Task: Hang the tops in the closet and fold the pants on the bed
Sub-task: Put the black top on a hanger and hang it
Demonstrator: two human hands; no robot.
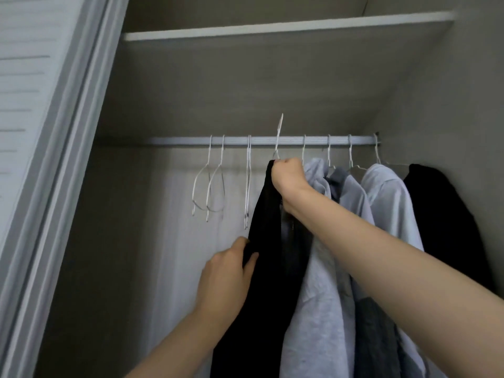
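Closet interior, rail [261, 140] with bare wire hangers [210, 181] left. Black top [268, 214] mid-rail: soft, limp, light; best held at hanger neck. Right hand [289, 177] gripping there; left hand [229, 271] pinching its edge.

No readable text, label, brand, number or sign appears anywhere in the closet view. A small pale tag [280, 124] sticks up above the closet rod [177, 140] near its middle, but its face is turned edge-on and blurred, so nothing on it can be read. The hanging clothes show no visible print or logos.
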